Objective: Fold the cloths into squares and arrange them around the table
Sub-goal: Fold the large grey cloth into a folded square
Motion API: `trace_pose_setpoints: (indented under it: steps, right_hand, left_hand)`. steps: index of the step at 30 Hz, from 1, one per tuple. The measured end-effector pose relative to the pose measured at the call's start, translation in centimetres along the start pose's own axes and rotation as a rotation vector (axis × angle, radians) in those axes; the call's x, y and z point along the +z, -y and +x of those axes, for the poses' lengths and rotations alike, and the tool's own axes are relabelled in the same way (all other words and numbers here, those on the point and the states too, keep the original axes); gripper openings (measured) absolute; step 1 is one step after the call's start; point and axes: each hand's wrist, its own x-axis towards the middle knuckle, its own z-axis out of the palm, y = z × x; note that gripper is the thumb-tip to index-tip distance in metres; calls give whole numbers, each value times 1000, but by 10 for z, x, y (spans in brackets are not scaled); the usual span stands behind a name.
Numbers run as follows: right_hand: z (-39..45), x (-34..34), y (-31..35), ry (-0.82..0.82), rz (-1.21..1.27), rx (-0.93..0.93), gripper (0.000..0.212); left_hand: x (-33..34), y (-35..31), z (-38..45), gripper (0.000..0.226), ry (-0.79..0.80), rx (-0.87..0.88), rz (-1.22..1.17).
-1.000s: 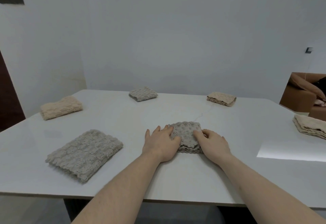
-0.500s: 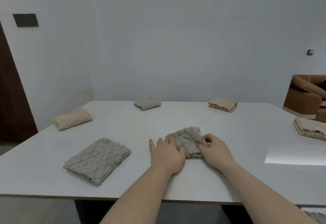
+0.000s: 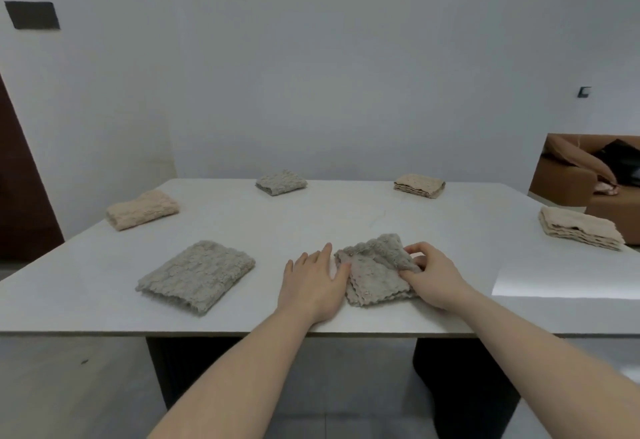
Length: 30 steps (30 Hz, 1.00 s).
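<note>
A small grey folded cloth (image 3: 372, 279) lies near the front edge of the white table (image 3: 311, 224). My right hand (image 3: 433, 274) pinches its upper right layer and lifts that corner off the pile. My left hand (image 3: 313, 281) lies flat beside it, fingertips pressing the cloth's left edge. A larger grey folded cloth (image 3: 197, 274) rests to the left. Other folded cloths sit around the table: beige (image 3: 142, 209) at far left, grey (image 3: 281, 182) at the back, tan (image 3: 419, 185) at back right, beige (image 3: 580, 232) at the right edge.
The table's front edge runs just under my wrists, with dark table legs (image 3: 166, 369) below. A dark door (image 3: 20, 196) stands at the left. A brown sofa (image 3: 588, 175) with a person's arm on it shows at the right.
My right hand has gone from pressing on the small grey cloth to pinching and lifting its top layer. My head has drawn back, so the table's front edge and floor show.
</note>
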Motion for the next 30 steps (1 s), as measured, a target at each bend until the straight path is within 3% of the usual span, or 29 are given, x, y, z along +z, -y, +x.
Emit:
trace_pose_setpoints:
  steps: [4, 8, 10, 12, 15, 18, 21, 26, 30]
  right_hand:
    - [-4, -40, -11, 46, -218, 22, 33]
    - [-7, -82, -15, 91, -398, 128, 60]
    - [-4, -86, -10, 29, -478, 92, 66]
    - [-1, -73, 3, -26, -493, -29, 63]
    - [2, -39, 24, 46, -498, -128, 57]
    - [2, -4, 31, 149, -730, -107, 64]
    - [-4, 9, 14, 190, -779, -58, 62]
    - [-1, -17, -26, 208, -708, -183, 54]
    - [4, -51, -49, 218, -764, -168, 52]
  left_hand:
    - [5, 5, 4, 75, -2, -2, 11]
    - [5, 5, 6, 71, -21, 13, 63]
    - [2, 4, 4, 66, -13, 17, 82]
    - [0, 3, 2, 63, -5, 20, 89]
    - [-2, 1, 1, 63, 6, 23, 83]
    - [-3, -2, 0, 62, 21, 23, 92]
    - [-4, -2, -1, 61, 25, 20, 110]
    - [-4, 2, 1, 63, 28, 13, 98]
    - [-2, 5, 4, 68, 35, 6, 90]
